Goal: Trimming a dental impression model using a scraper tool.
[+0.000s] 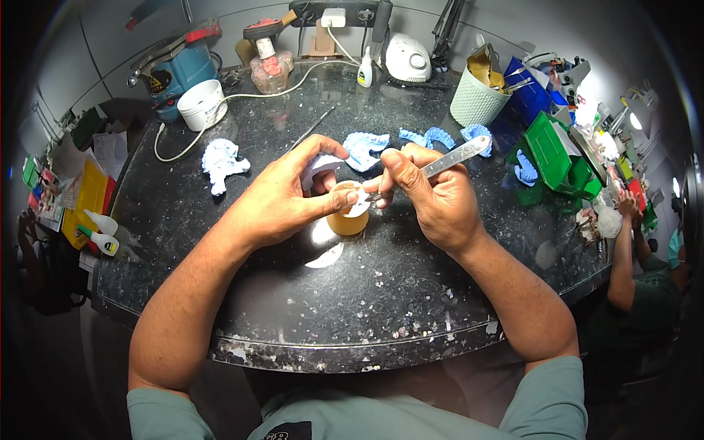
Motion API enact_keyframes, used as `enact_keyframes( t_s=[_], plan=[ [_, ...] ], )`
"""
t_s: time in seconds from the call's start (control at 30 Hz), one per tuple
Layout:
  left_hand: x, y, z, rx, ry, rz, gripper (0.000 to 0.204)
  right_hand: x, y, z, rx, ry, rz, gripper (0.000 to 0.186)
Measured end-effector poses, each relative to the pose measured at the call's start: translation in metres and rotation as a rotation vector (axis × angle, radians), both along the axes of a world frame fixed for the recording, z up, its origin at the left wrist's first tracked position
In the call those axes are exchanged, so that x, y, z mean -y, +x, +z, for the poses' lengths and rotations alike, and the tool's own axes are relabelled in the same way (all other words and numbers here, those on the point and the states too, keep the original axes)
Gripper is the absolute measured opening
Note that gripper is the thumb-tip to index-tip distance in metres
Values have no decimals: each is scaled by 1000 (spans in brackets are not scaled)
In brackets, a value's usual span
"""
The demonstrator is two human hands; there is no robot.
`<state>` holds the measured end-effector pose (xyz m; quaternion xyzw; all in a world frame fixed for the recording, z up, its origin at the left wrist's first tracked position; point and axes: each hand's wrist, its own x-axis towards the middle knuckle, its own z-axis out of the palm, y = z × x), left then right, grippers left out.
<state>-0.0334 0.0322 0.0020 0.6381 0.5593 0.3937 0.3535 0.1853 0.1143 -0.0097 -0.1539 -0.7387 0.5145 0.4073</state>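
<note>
From the head camera, the person's left hand (282,198) is closed around a small pale blue plaster cast (320,166), thumb and fingers pinching it just above a little yellow cup (347,218) that stands on the dark speckled table (381,293). Holding it there likely lets any scrapings fall into or beside the cup. The right hand (433,194) grips a flat metal blade (455,156) like a pen, its working tip meeting the cast at the cup's rim; the short grip appears to give fine control.

A white sliver (325,256) lies on the table just in front of the cup. Farther back, more blue tooth casts (365,147) sit in a loose row within easy reach, with a larger white-blue cast (221,163) to the left. A white tub (202,104), a small white bottle (364,70) and a pale green basket (477,99) stand along the far edge. At the right rim, another person's arm (623,257) works apart.
</note>
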Motion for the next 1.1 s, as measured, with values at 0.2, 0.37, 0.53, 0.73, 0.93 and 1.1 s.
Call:
enact_keyframes(
  t_s=[0.2,0.37,0.53,0.73,0.93,1.1],
  plan=[
    [1,0,2,-16,3,3,53,3,1,2,0,22,-21,27],
    [0,1,0,-7,-3,5,53,-2,1,2,13,8,19,28],
    [0,0,0,8,-1,2,53,-2,1,4,14,-34,43,30],
    [-1,1,-1,-37,16,5,52,-1,2,4,-10,-86,50,31],
    [0,0,1,-5,6,-1,53,-3,1,2,2,-56,53,31],
    [0,0,-1,17,-7,-5,54,-4,1,0,-26,-67,63,30]
  ],
)
